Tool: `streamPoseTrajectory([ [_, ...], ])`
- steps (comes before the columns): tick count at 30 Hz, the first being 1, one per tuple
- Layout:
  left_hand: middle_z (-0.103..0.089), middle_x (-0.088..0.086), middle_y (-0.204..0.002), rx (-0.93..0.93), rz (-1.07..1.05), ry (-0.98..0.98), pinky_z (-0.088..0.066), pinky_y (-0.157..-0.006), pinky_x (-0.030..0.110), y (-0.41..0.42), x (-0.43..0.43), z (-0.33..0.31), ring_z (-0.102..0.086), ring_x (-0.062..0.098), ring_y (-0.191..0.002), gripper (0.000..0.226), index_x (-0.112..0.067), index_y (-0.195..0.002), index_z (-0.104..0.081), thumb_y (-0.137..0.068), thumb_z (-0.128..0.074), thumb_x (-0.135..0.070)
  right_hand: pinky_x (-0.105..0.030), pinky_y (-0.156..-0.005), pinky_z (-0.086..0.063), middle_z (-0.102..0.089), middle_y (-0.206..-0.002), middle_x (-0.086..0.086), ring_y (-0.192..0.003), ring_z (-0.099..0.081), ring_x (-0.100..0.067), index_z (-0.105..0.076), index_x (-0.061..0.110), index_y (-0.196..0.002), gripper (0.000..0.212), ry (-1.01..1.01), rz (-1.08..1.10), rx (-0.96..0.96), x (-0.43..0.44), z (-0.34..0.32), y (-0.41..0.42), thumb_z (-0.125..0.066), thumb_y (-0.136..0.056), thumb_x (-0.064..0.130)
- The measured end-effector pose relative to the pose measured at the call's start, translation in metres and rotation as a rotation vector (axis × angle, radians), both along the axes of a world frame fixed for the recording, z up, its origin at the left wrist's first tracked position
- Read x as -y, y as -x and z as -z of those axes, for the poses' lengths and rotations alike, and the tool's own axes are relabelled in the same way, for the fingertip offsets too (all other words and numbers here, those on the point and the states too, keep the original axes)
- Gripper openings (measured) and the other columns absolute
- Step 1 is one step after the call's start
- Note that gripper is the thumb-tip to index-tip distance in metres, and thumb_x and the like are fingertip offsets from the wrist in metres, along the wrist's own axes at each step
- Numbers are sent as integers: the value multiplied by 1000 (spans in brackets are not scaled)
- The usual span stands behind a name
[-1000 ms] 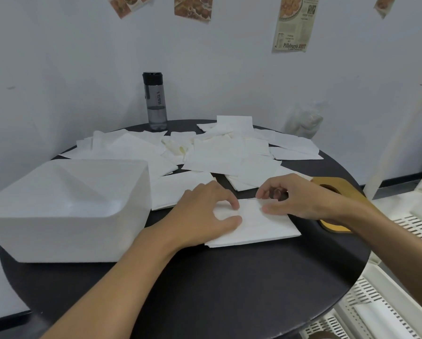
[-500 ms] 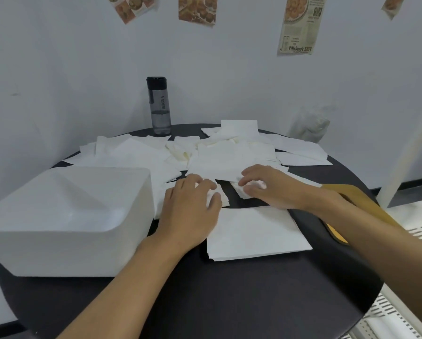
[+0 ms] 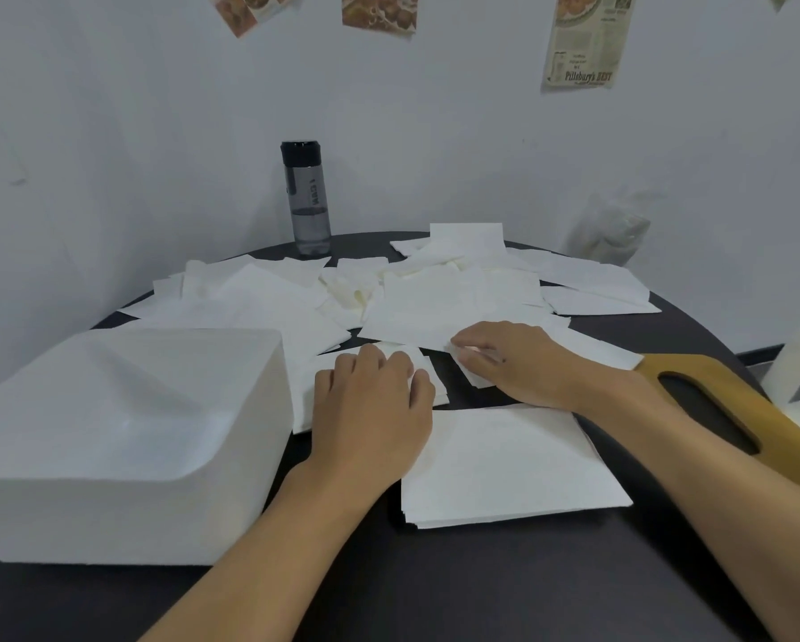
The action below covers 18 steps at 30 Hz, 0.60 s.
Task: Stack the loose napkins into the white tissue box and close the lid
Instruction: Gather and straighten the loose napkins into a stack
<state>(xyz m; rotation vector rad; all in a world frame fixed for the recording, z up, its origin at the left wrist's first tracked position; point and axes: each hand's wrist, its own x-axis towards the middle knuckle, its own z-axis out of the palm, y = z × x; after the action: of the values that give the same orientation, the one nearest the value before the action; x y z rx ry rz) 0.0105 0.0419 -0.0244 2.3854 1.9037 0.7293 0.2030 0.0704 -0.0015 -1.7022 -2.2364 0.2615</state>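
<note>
fingers bent down on paper: left hand (image 3: 370, 410) curls over the edge of one loose napkin (image 3: 439, 384), right hand (image 3: 514, 363) pinches the corner of a second napkin (image 3: 474, 378). squared stack (image 3: 514, 465) lies just in front. white tissue box (image 3: 125, 437) sits to the left, slotted wooden lid (image 3: 722, 405) to the right. best method, i think: drag each sheet flat, align corners on the stack, no creasing.

Table (image 3: 481, 595) bore all | tissue box (image 3: 125, 433) sat near left | napkin stack (image 3: 514, 470) lay right of it, apart | loose napkins (image 3: 458, 298) spread behind both | bottle (image 3: 306, 196) stood behind them at far edge | slotted lid (image 3: 722, 400) lay at right edge | left hand (image 3: 370, 410) rested on napkins between box and stack | right hand (image 3: 514, 363) lay on napkins behind stack
</note>
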Motion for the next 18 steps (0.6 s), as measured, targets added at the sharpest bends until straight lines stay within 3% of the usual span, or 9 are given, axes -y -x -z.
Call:
streamPoseTrajectory([
  [5,-57,-5,-109,10,-8,5,-36,-94,34,-1,0,-1,-50,19,-105,35,-24,-106,-64,-102,-32,-39,-39,-101,-39,-59,-123,-7,-108,-55,-25,-64,4,-106,39,5,-21,0,-3,3,-1,-37,-105,32],
  [7,-56,-5,-109,6,-13,-3,-36,-93,35,-1,1,-1,-49,20,-104,36,-25,-107,-64,-102,-32,-39,-37,-92,-36,-58,-123,-8,-107,-55,-24,-65,5,-103,38,2,-31,23,-3,4,-2,-37,-105,31],
  [10,-56,-6,-111,-7,-19,3,-34,-93,34,-1,1,-3,-48,19,-106,37,-25,-109,-64,-101,-30,-40,-36,-78,-33,-62,-100,-2,-88,-53,-21,-55,6,-86,37,-13,-41,3,-4,5,-1,-34,-105,30],
  [12,-55,-6,-112,-6,-20,23,-32,-94,33,-2,2,-5,-47,19,-108,35,-26,-110,-63,-101,-32,-39,-38,-83,-37,-61,-91,3,-82,-50,-20,-57,7,-91,36,-30,-21,-37,-5,6,-2,-34,-106,30],
  [14,-55,-7,-112,7,-21,20,-32,-94,32,-3,3,-6,-48,18,-108,33,-26,-109,-63,-101,-33,-37,-40,-97,-42,-67,-107,1,-97,-57,-23,-64,6,-105,35,-88,4,-111,-5,5,-5,-37,-106,29],
  [16,-56,-7,-111,56,-17,-2,-32,-93,33,-3,4,-7,-50,19,-108,31,-26,-108,-63,-100,-36,-36,-23,-101,-41,-68,-112,10,-104,-59,-11,-71,11,-107,28,-190,22,-281,-3,1,-7,-46,-104,24],
  [18,-56,-6,-116,147,-7,-26,-31,-96,33,-3,4,-10,-50,18,-111,28,-26,-115,-62,-100,-39,-34,-5,-93,-38,-68,-104,18,-101,-60,1,-74,20,-103,18,-319,55,-467,1,-5,-8,-58,-99,14],
])
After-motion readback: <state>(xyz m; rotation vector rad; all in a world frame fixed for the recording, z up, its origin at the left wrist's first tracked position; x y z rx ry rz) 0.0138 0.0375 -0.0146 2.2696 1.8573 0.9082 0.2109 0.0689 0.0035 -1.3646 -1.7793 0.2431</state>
